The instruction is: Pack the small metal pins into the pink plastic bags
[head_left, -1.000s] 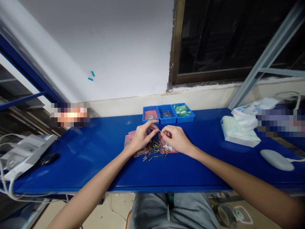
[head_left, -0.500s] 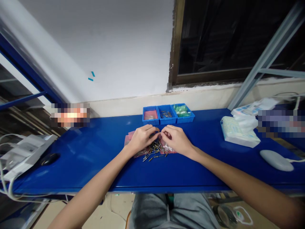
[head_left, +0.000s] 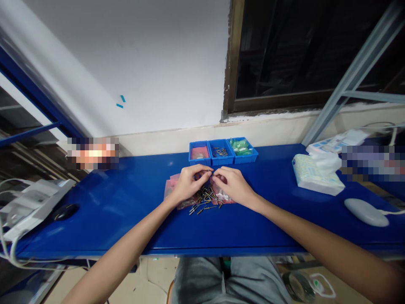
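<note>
Above a loose pile of small metal pieces that look like blind rivets [head_left: 207, 195], my two hands meet almost fingertip to fingertip. My left hand [head_left: 192, 180] is closed in a pinch, thumb against forefinger. My right hand [head_left: 233, 182] pinches too, its fingertips right beside the left ones. Whatever sits between the fingertips is too small to make out. Pink-red plastic bags [head_left: 169, 188] lie under and around the pile, partly covered by my hands. A few rivets [head_left: 202, 209] have strayed toward the front of the blue table [head_left: 126, 211].
Behind my hands stand three joined blue bins: one with a pink bag [head_left: 199, 153], one with loose rivets [head_left: 220, 151], one with green packets [head_left: 241, 147]. A tissue pack [head_left: 316, 175] and a white mouse [head_left: 366, 212] lie right, a black mouse [head_left: 66, 212] left.
My fingers have shifted slightly at the pinch, and the thin light piece seen between them is now hidden. The pile and bins stay put.
</note>
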Demonstrator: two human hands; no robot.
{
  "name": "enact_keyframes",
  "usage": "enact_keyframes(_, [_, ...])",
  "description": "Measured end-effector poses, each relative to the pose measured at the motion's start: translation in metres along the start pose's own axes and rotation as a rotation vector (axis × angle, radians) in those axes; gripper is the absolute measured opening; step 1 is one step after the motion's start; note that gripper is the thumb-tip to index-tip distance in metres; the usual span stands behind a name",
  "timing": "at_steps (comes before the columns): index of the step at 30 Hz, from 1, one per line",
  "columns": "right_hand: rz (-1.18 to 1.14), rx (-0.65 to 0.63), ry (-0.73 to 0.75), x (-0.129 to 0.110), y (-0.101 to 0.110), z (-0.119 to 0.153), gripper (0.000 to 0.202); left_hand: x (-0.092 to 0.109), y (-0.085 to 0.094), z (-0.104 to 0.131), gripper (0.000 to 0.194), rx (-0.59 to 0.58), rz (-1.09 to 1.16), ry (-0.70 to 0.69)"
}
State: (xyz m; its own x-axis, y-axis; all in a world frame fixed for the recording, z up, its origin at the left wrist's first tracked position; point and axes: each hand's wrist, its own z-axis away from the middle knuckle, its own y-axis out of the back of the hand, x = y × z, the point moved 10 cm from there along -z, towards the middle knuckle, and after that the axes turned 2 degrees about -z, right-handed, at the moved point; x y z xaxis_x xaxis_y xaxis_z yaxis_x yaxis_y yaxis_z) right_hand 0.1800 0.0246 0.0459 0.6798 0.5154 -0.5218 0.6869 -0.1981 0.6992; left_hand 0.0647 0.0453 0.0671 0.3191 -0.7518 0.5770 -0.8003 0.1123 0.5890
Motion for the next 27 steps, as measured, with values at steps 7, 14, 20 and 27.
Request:
enact_keyframes(7, [-0.094, 0.022, 0.012, -0.002, 0.003, -0.001, 0.013, -0.007, -0.001, -0.001, 0.023, -0.011, 0.101, 0.068])
enact_keyframes(14, [-0.126, 0.010, 0.012, -0.007, 0.004, -0.002, 0.018, -0.010, 0.000, 0.001, 0.023, 0.036, 0.060, 0.049])
enact_keyframes(20, [-0.063, 0.062, 0.054, -0.014, 0.012, 0.000, 0.024, 0.002, -0.005, 0.002, 0.017, -0.027, -0.121, -0.078])
enact_keyframes(27, [-0.093, 0.106, 0.054, -0.012, 0.016, 0.001, 0.019, 0.007, -0.013, 0.004, 0.016, -0.101, -0.249, -0.135])
